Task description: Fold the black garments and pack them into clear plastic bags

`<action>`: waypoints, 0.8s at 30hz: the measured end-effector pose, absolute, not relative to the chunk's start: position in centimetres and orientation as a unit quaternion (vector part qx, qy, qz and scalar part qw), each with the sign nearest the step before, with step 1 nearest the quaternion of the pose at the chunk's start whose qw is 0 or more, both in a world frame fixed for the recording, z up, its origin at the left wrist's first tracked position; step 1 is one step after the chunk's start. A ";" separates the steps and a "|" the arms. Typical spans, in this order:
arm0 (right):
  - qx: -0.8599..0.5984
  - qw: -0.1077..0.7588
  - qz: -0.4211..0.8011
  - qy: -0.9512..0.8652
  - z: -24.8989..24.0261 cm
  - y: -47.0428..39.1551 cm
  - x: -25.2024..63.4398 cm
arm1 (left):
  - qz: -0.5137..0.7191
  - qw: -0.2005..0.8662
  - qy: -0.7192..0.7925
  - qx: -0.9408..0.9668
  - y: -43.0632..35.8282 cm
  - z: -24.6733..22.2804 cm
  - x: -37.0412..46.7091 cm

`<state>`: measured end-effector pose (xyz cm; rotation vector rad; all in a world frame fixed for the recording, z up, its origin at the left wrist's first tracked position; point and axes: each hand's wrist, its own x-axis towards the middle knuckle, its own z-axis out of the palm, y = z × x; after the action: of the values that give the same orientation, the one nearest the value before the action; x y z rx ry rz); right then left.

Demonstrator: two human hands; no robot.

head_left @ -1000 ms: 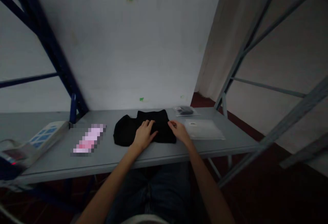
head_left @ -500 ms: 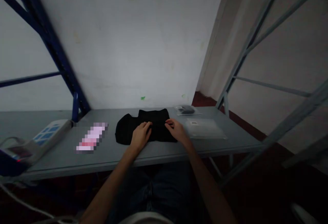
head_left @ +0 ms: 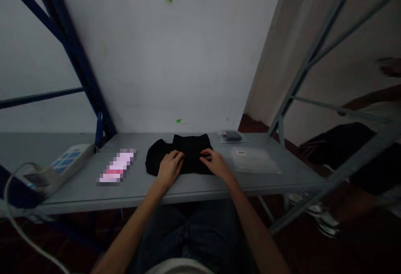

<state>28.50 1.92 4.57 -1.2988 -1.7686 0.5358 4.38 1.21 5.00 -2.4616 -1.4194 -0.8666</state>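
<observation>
A piece of black cloth, perhaps a garment [head_left: 191,142], lies spread on the grey tabletop in front of me; its exact kind cannot be made out. A rounded part sticks out on its left side. My left hand [head_left: 171,167] rests on its lower middle, fingers lying on the fabric and slightly bent. On the cloth's right part, my right hand [head_left: 216,163] touches the fabric with its fingertips, and a gap shows between thumb and forefinger. Just right of that hand is a clear plastic bag [head_left: 258,162] with a small white label. Behind it lies another clear bag [head_left: 233,136] with something dark inside.
A phone-like slab with a blurred-out screen [head_left: 117,166] lies left of the cloth. A white power strip [head_left: 67,163] with a cable is farther left. Blue metal posts [head_left: 79,69] and grey frame bars [head_left: 308,65] flank the table [head_left: 138,188]. At right, a person [head_left: 354,153] stands beyond the frame.
The view has shifted slightly, and a person has come into sight at the right. My hands remain on the black cloth, with the right fingertips a little farther inward over it.
</observation>
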 end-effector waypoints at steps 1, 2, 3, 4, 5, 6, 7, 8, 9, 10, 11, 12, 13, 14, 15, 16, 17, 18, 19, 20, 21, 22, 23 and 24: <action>-0.519 0.425 0.215 -0.710 4.5 1.9 28.3 | -0.289 0.079 -0.483 -0.823 1.1 4.9 4.3; -0.519 0.422 0.212 -0.713 4.5 1.8 28.2 | -0.287 0.070 -0.489 -0.821 1.0 4.9 4.2; -0.518 0.418 0.208 -0.717 4.4 1.8 28.0 | -0.286 0.061 -0.493 -0.819 1.0 4.8 4.0; -0.519 0.415 0.204 -0.719 4.3 1.8 27.8 | -0.287 0.055 -0.495 -0.818 0.9 4.7 3.9; -0.520 0.414 0.200 -0.720 4.3 1.7 27.6 | -0.288 0.051 -0.496 -0.818 0.8 4.7 3.8; -0.521 0.412 0.198 -0.721 4.4 1.7 27.6 | -0.290 0.050 -0.495 -0.818 0.8 4.7 3.8; -0.522 0.409 0.197 -0.722 4.5 1.6 27.6 | -0.292 0.050 -0.492 -0.818 0.8 4.6 3.7; -0.520 0.400 0.198 -0.728 4.7 1.4 27.7 | -0.294 0.052 -0.491 -0.819 0.7 4.6 3.7; -0.517 0.384 0.196 -0.739 5.0 1.3 28.1 | -0.297 0.053 -0.490 -0.818 0.7 4.6 3.7; -0.516 0.363 0.188 -0.753 5.4 1.0 28.7 | -0.301 0.051 -0.489 -0.817 0.7 4.5 3.6; -0.518 0.338 0.174 -0.766 5.8 0.7 29.6 | -0.306 0.048 -0.487 -0.817 0.7 4.5 3.6; -0.527 0.312 0.152 -0.776 6.2 0.4 30.7 | -0.314 0.043 -0.483 -0.816 0.7 4.5 3.6; -0.544 0.287 0.125 -0.779 6.6 0.0 32.1 | -0.323 0.037 -0.478 -0.816 0.7 4.5 3.6; -0.568 0.265 0.098 -0.773 7.0 -0.3 33.7 | -0.332 0.031 -0.472 -0.816 0.7 4.5 3.6; -0.595 0.244 0.080 -0.762 7.3 -0.7 35.4 | -0.342 0.025 -0.466 -0.816 0.7 4.5 3.7; -0.625 0.223 0.070 -0.745 7.6 -1.0 37.2 | -0.349 0.019 -0.461 -0.815 0.7 4.6 3.7; -0.657 0.202 0.067 -0.723 7.8 -1.4 38.9 | -0.357 0.016 -0.459 -0.814 0.7 4.6 3.7; -0.686 0.180 0.069 -0.702 7.9 -1.6 40.6 | -0.363 0.014 -0.458 -0.812 0.7 4.6 3.8; -0.709 0.157 0.078 -0.683 7.9 -1.8 42.0 | -0.368 0.013 -0.457 -0.809 0.7 4.7 3.9; -0.726 0.135 0.091 -0.668 7.9 -2.0 43.3 | -0.373 0.013 -0.457 -0.807 0.7 4.7 3.9; -0.737 0.119 0.104 -0.657 7.8 -2.1 44.3 | -0.378 0.012 -0.456 -0.806 0.7 4.7 3.9; -0.741 0.108 0.118 -0.652 7.7 -2.2 45.0 | -0.382 0.012 -0.457 -0.803 0.7 4.7 4.0; -0.741 0.102 0.130 -0.651 7.6 -2.2 45.5 | -0.386 0.011 -0.457 -0.801 0.7 4.7 4.0; -0.739 0.103 0.139 -0.651 7.5 -2.2 45.8 | -0.389 0.009 -0.458 -0.799 0.7 4.7 4.0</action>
<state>45.75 -2.22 7.54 -2.1813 -1.9224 0.4093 3.99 0.68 4.67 -2.4966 -1.4323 -1.2140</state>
